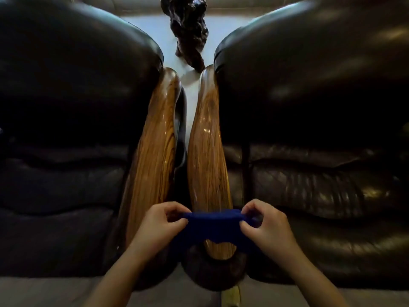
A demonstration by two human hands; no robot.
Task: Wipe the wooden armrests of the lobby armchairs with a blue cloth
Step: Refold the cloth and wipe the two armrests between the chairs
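Two hands hold the blue cloth [212, 227] stretched across the near end of the right-hand wooden armrest [207, 156]. Left hand [161, 222] and right hand [265, 227] each pinch one cloth end between thumb and fingers. The left-hand wooden armrest [152, 151] stands just beside, uncovered. Dark leather armchairs [309, 129] flank both. Judged progress: early; most of both rails appears still to be wiped.

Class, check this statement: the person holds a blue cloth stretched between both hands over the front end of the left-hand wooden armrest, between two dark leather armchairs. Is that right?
Not quite. The head view shows the blue cloth, gripped by the left hand and the right hand, stretched over the front end of the right-hand wooden armrest, not the left-hand one. The rest holds: both hands, two dark leather armchairs.
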